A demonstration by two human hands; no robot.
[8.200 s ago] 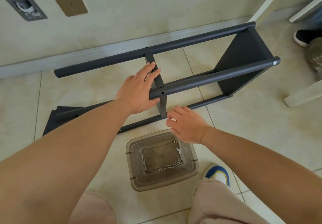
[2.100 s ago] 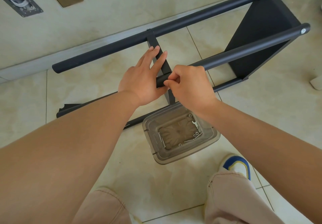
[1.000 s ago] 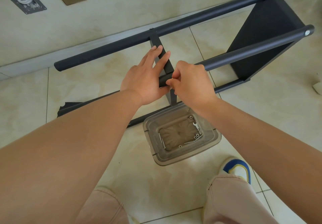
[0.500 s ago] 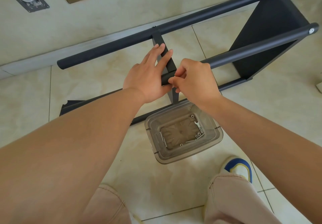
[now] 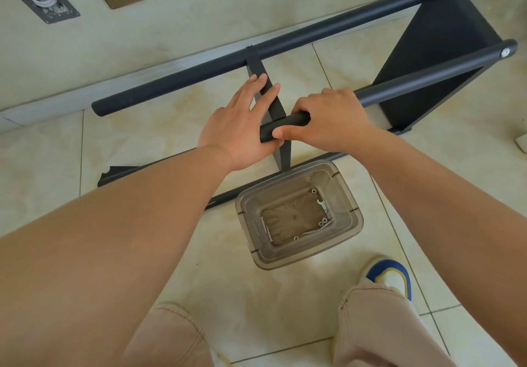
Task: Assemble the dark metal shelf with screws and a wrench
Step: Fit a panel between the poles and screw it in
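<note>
Seating the Near Tube Against the Cross Panel

Gripping the near tube [image 5: 288, 127], the right hand [image 5: 333, 121] now wraps its fingers round the free end; half a second ago it pinched at the joint, presumably starting a screw. The left hand [image 5: 242, 127] lies with straight fingers pressed against the cross panel [image 5: 281, 150], steadying it. The dark metal shelf [image 5: 439, 53] lies on its side on the tiled floor [image 5: 159, 127], beside the wall. Judgement: the joint is being aligned or checked, not yet tightened, since the wrench [image 5: 320, 204] remains in the clear plastic bin [image 5: 353, 215] with loose screws [image 5: 323, 221]. Working room: the bin touches the shelf's lower rail, near the knees; floor lies open leftward.
</note>
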